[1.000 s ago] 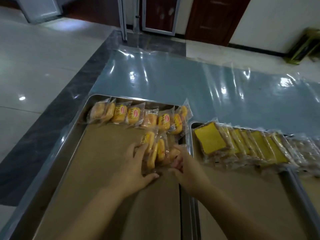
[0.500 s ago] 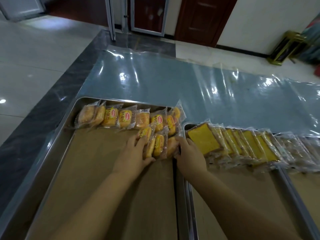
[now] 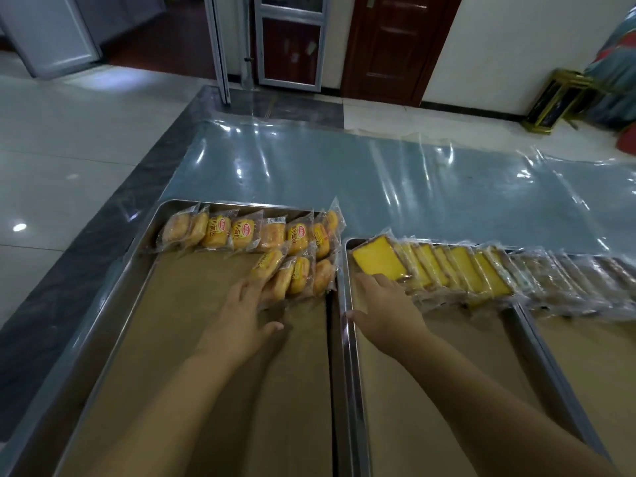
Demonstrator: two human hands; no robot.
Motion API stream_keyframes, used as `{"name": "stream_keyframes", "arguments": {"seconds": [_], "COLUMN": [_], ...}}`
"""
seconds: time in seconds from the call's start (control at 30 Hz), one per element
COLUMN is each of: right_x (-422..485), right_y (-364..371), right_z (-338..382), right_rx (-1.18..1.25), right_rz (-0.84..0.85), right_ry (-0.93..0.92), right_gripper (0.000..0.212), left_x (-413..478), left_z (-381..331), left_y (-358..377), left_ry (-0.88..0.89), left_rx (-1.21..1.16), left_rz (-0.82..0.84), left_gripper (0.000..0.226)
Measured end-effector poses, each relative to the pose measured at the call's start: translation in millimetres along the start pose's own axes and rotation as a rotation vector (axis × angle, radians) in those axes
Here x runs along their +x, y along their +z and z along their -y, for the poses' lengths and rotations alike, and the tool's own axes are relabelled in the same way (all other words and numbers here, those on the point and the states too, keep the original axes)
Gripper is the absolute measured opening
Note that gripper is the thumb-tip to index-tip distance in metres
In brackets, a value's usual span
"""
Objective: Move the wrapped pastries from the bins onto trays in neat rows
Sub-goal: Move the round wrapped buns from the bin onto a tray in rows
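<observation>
Head view showed the person leaning over steel trays set side by side. On the left tray (image 3: 137, 270) a full row of wrapped buns (image 3: 241, 232) lay along the far rim. A short second row (image 3: 299, 275) of a few buns stood just in front of it, crowded toward the tray's right wall. The left hand (image 3: 241, 315) lay low over the brown paper (image 3: 172, 339), fingers straight and a little spread. Its fingertips touched the near edge of the leftmost bun in that short row, and it pinched nothing. The right hand (image 3: 385, 304) was across the rims, over the middle tray (image 3: 347, 356), also with straight fingers and holding nothing. Its tips were at the near end of the first yellow cake slice (image 3: 378, 261); I could not tell if they touched the wrapper.

The short row lay ahead and slightly right of the left hand. Each bun leaned on its neighbour, its long side running away from the person. To my eye the left hand was the nearer one for straightening them, and the row would have to grow toward the left wall. No bin was in view.
</observation>
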State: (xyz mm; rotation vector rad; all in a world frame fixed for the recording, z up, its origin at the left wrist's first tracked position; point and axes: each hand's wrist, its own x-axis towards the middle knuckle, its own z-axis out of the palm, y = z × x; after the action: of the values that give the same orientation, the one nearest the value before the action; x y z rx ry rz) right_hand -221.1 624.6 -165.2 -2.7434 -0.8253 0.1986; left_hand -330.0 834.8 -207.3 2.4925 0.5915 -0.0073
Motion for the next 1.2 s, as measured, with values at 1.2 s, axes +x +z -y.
{"name": "stream_keyframes", "arguments": {"seconds": [1.2], "right_x": [-334.7], "right_y": [-258.9], "right_z": [-406.6], "right_rx": [-0.412], "right_rz": [-0.048], "right_ry": [0.105], "right_gripper": [0.044], "left_x": [-201.4], "left_z": [-438.9], "left_y": [139.7], "left_ry": [0.622], "left_rx": [0.518], "left_rz": [-0.054], "left_gripper": [0.048]}}
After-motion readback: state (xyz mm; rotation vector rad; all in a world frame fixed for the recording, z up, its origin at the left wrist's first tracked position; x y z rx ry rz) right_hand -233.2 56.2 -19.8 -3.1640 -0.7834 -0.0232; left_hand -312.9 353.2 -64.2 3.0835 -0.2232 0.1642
